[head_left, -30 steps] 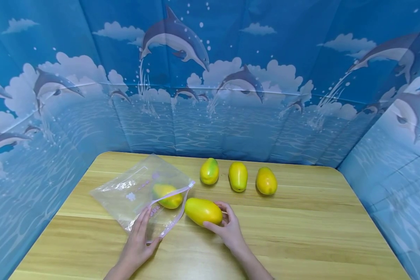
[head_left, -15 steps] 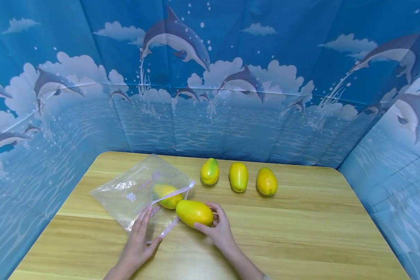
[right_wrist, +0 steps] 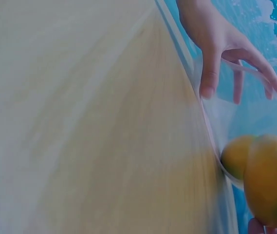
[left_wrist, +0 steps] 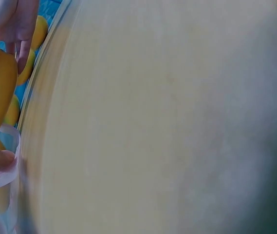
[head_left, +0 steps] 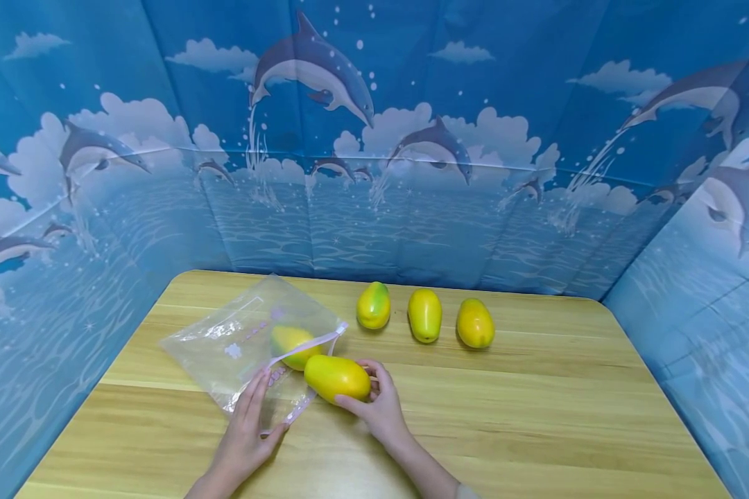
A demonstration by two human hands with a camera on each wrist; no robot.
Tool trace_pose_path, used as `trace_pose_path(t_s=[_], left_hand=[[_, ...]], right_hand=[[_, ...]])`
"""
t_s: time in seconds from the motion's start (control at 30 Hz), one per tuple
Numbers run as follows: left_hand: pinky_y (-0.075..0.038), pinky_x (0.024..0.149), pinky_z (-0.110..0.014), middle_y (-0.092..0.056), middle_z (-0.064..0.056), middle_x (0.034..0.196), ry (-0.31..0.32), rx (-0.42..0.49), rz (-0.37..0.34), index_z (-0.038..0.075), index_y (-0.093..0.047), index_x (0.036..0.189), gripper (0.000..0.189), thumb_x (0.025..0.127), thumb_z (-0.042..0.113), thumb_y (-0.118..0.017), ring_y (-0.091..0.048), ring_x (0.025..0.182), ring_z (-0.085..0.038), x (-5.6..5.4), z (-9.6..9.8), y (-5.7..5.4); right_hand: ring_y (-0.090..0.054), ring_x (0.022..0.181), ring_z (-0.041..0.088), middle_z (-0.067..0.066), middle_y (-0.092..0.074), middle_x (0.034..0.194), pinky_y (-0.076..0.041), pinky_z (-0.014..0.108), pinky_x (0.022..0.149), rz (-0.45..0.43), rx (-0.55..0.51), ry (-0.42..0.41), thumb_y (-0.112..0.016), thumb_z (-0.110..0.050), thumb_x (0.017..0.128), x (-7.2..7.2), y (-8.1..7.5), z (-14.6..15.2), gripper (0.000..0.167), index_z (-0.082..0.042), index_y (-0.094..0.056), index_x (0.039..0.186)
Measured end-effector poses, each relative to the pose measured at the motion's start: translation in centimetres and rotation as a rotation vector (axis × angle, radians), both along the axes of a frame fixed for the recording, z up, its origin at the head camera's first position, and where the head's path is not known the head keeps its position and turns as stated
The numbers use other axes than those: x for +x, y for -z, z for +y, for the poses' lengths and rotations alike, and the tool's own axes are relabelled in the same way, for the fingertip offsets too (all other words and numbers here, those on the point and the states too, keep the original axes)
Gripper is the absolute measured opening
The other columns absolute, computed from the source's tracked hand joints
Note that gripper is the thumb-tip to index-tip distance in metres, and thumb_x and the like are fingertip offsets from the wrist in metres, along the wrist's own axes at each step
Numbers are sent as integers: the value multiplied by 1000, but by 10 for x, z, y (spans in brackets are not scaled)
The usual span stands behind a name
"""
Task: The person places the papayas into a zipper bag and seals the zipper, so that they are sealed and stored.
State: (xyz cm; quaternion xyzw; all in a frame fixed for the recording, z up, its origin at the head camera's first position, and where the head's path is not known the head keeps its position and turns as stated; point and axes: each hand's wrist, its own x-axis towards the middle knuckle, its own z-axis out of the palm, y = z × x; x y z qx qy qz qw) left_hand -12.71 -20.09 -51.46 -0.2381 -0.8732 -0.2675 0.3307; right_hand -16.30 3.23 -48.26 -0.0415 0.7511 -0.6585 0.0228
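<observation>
In the head view my right hand (head_left: 377,409) holds a yellow papaya (head_left: 337,378) from its right end, thumb in front and fingers behind. The papaya's left end is at the mouth of a clear zip bag (head_left: 225,346) with a pink-lilac edge. Inside the bag lies another papaya (head_left: 293,344), yellow with a green end. My left hand (head_left: 246,433) rests at the bag's mouth, its fairly straight fingers at the upper lip and its thumb at the lower lip. The right wrist view shows the left hand (right_wrist: 226,44) spread across the parted opening.
Behind, three more papayas stand in a row: a green-tinged left papaya (head_left: 373,305), a middle papaya (head_left: 425,315) and a right papaya (head_left: 475,324). The wooden table (head_left: 568,402) meets a blue dolphin-print curtain (head_left: 374,208) at its back edge.
My right hand has moved left with the papaya, bringing it over the bag's mouth. The papaya inside has shifted slightly left. My left hand has stayed in place.
</observation>
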Motion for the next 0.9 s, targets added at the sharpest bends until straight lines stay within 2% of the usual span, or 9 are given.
trace_pose_path(t_s=[0.37,0.6,0.67,0.83,0.9], left_hand=[[-13,113,-19,-34,-25,137,15,-1,-7,-9,-29,136,97,55,11,-77,-18,135,-10,0,0,0],[-13,113,-19,-32,-22,140,34,19,-45,-9,-29,136,90,61,16,-70,-20,134,-11,1,0,2],[-13,113,-18,-33,-22,139,31,20,-48,-9,-30,136,90,61,16,-70,-20,134,-11,1,0,2],[-14,113,-19,-33,-24,138,45,26,-36,-10,-30,136,89,60,13,-70,-21,134,-11,0,0,1],[-15,113,-19,-34,-24,138,51,31,-27,-11,-31,135,89,59,13,-70,-22,134,-12,0,1,0]], right_hand=[[-46,95,20,10,-47,114,-46,28,82,17,23,22,-80,-19,67,0,-2,-20,60,-9,-50,119],[-44,91,24,14,-46,107,-44,27,75,46,42,57,-79,-10,67,6,-25,-33,57,-3,-51,117],[-43,89,21,13,-46,107,-43,23,73,64,60,61,-80,-12,68,5,-22,-36,57,-4,-51,116],[-42,86,15,10,-46,107,-41,19,69,125,117,73,-80,-23,67,-5,0,-45,60,-8,-50,117],[-43,84,15,10,-47,107,-40,18,68,145,132,75,-80,-25,68,-8,3,-48,60,-8,-50,116]])
